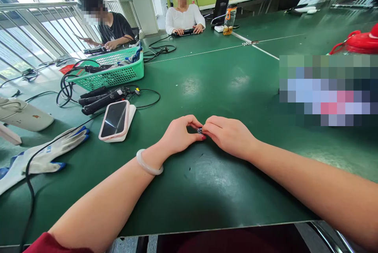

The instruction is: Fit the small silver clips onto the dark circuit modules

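Observation:
Both my hands meet over the green table [189, 95], close to its middle. A small dark piece with light markings [200, 130] shows between their fingertips; its kind is too small to make out. My left hand [184, 133], with a pale bangle [149, 163] on the wrist, curves round it with thumb and fingers. The fingers of my right hand [228, 134] are pressed together at the piece's right side, touching or nearly touching my left fingertips. Part of the piece is hidden behind the fingers.
Left of my hands lie a phone [115, 119], black hair-straightener-like tools [103, 98] with cords and a white-blue glove [44, 154]. Behind them stands a green basket [118, 73]. A bottle [229, 19] and a red-topped container [360, 42] are farther off. Two people sit opposite.

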### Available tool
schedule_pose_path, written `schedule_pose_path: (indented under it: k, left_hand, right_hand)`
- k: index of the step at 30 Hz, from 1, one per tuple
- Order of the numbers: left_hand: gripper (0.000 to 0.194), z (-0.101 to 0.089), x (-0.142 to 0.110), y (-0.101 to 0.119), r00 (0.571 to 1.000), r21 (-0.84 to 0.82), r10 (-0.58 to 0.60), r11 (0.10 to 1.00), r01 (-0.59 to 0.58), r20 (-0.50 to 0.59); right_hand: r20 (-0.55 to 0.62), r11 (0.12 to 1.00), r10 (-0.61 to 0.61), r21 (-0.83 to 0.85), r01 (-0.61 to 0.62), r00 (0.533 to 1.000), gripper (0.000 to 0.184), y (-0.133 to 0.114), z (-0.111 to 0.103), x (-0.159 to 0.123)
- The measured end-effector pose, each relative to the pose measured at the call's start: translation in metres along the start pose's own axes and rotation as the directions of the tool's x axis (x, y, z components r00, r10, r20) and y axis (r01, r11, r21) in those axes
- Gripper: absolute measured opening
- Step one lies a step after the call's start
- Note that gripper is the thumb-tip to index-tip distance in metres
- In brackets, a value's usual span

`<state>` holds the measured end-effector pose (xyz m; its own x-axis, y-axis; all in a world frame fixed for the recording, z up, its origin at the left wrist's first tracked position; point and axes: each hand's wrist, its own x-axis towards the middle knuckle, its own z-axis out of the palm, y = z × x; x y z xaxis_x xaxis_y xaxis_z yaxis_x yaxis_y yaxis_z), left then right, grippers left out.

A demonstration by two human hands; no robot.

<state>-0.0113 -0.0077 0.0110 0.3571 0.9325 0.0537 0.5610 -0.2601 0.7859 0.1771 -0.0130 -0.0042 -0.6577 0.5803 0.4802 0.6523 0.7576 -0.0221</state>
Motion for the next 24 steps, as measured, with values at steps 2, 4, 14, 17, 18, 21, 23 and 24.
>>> schedule_pose_path:
  k: [2,4,14,17,18,21,23,24]
  left_hand:
    - [0.024,-0.0006,0.0005,-0.0006,1.000,-0.002,0.000,1.000,0.000,-0.010]
    - [0.024,-0.0014,0.0016,-0.0015,0.999,0.018,-0.006,1.000,0.007,-0.038]
    - [0.028,-0.0020,0.0075,-0.0053,0.991,-0.252,-0.121,0.962,0.103,-0.060]
    - [0.028,-0.0030,0.0061,-0.0055,0.991,-0.126,-0.081,0.990,0.067,-0.109]
    - [0.028,-0.0034,0.0056,-0.0052,0.990,-0.107,-0.073,0.992,0.060,-0.119]
    - [0.030,-0.0033,0.0047,-0.0027,0.993,-0.136,-0.061,0.990,0.047,-0.100]
    - [0.031,-0.0023,0.0044,-0.0002,0.996,-0.194,-0.051,0.980,0.037,-0.071]
    - [0.032,-0.0017,0.0043,0.0010,0.997,-0.234,-0.047,0.972,0.033,-0.057]
  right_hand:
    - [-0.018,0.995,0.068,0.075,-0.066,0.998,0.024,0.0011,-0.0014,-0.0002]
    - [-0.009,0.978,0.160,0.135,-0.157,0.987,0.021,0.0032,-0.0023,-0.0008]
    - [0.232,0.946,0.219,0.189,-0.265,0.948,0.020,0.0064,0.0024,-0.0009]
    - [0.201,0.908,0.256,0.286,-0.307,0.945,0.019,0.0060,0.0008,0.0005]
    - [0.181,0.876,0.292,0.342,-0.339,0.939,0.017,0.0060,-0.0004,0.0011]
    - [0.144,0.720,0.448,0.527,-0.452,0.882,0.012,0.0053,-0.0041,0.0034]
    - [0.151,0.623,0.514,0.611,-0.488,0.844,0.013,0.0042,-0.0060,0.0050]
    - [0.153,0.591,0.528,0.641,-0.490,0.836,0.015,0.0035,-0.0067,0.0057]
